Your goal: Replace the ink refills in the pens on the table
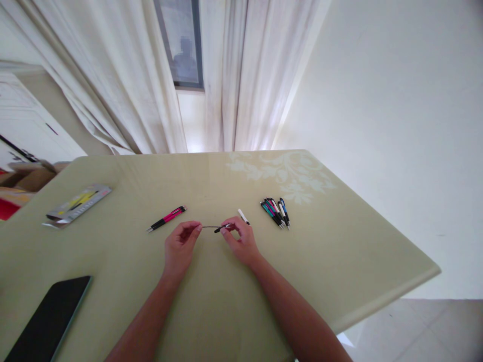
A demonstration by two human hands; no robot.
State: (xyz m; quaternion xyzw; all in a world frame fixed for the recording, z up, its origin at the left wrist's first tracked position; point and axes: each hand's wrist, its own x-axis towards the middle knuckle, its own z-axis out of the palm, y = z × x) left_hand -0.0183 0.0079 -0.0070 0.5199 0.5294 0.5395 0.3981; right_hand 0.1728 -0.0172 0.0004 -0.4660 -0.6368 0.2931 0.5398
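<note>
Just above the table, my left hand [178, 247] pinches one end of a thin dark pen refill [211, 227] between thumb and fingertips. The refill stretches across the gap to my right hand [242, 243]. My right hand is closed on a small pen piece [217, 230], black with a shiny part at the fingertips; whether the refill enters it, I cannot tell. Behind my right hand lies a white pen barrel [243, 216] with a dark end, partly hidden by the hand. A pink and black pen [167, 219] lies beyond my left hand.
Several click pens [273, 213] in mixed colours lie bunched at the right. At the left are a clear-and-grey package [79, 205] and a dark tablet-like slab [51, 319]. The pale green table [358, 251] ends in a corner near the right wall.
</note>
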